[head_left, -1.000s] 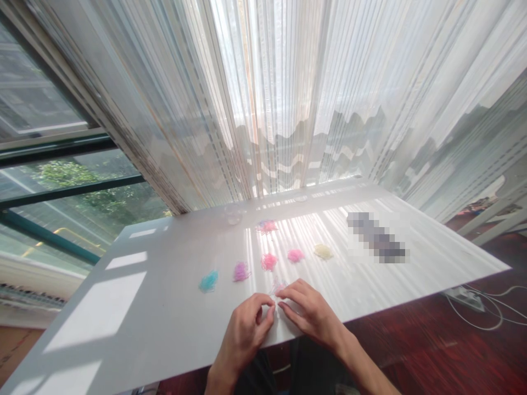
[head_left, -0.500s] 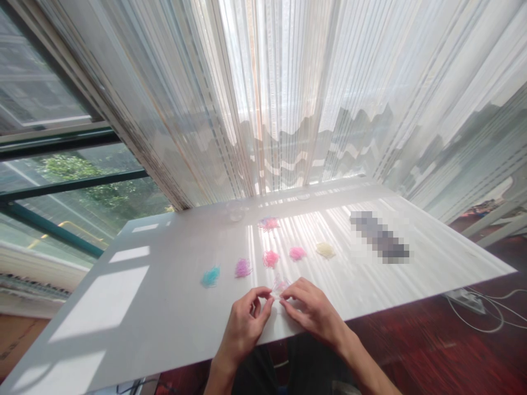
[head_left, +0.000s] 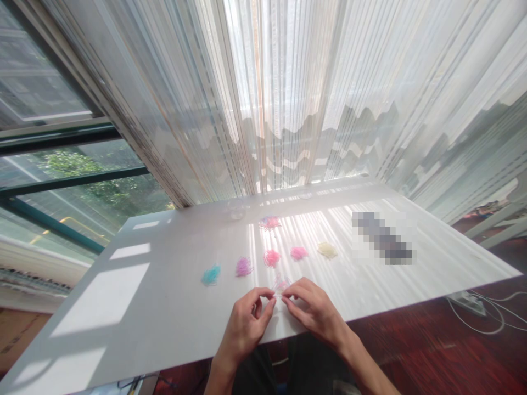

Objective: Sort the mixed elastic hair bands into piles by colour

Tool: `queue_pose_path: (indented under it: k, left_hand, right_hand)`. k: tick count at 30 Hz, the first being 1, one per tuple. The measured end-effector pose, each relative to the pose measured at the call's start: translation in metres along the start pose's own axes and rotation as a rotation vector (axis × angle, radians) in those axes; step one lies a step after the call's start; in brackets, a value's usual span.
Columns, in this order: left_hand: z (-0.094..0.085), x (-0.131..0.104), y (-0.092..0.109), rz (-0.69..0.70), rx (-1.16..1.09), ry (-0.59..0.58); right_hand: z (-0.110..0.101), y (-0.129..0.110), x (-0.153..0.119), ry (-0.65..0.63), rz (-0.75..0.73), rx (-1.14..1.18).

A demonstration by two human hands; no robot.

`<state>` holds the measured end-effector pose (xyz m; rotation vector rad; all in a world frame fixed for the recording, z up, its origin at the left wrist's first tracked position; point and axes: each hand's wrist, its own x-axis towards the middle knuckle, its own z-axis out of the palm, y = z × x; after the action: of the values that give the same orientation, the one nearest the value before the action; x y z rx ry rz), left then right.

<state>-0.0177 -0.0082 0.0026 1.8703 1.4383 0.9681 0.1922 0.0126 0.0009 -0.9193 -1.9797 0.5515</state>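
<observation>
My left hand [head_left: 250, 315] is closed in a pinch, thumb against forefinger, above the near edge of the white table. Facing it, my right hand [head_left: 316, 310] pinches too, its fingertips almost meeting the left ones. Whatever lies between the fingertips is too small and pale to name. Just beyond them is a small mixed pile [head_left: 282, 282] of thin pink and pale pieces, partly hidden by my fingers. Farther off, separate heaps form a row: teal [head_left: 211, 274], purple [head_left: 244, 266], red-pink [head_left: 271, 258], pink [head_left: 298, 252] and cream [head_left: 327, 250]. Their pieces look thin and strand-like.
Behind the row sits a multicoloured heap [head_left: 270, 222]. A clear round container [head_left: 237, 210] stands near the back edge of the white table [head_left: 164, 307]. A dark blurred-out object [head_left: 382, 235] lies at the right. Striped curtains [head_left: 280, 93] hang behind, and white cables [head_left: 489, 312] lie on the floor.
My hands stay in nearly the same place, fingertips still pinched close together. The view has shifted very slightly; the heaps have not visibly moved.
</observation>
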Motion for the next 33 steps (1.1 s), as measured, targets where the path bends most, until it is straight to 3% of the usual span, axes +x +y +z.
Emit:
queue_pose_path:
  k: [5,21,23,28,33]
  left_hand:
    - [0.001,0.000,0.001,0.054,0.018,0.011]
    - [0.001,0.001,0.002,0.031,0.073,0.044]
    - [0.000,0.001,0.004,0.036,0.074,0.051]
    - [-0.001,0.001,0.007,0.034,0.079,0.077]
    - [0.001,0.000,0.004,0.041,0.106,0.079]
  right_hand:
    - [0.000,-0.001,0.001,0.018,-0.011,0.001]
    - [0.000,-0.003,0.001,0.033,0.002,-0.004]
    - [-0.001,-0.004,0.003,0.061,0.059,0.000]
    - [-0.013,0.008,0.014,0.243,0.376,-0.055]
    - [-0.028,0.028,0.031,0.306,0.461,-0.130]
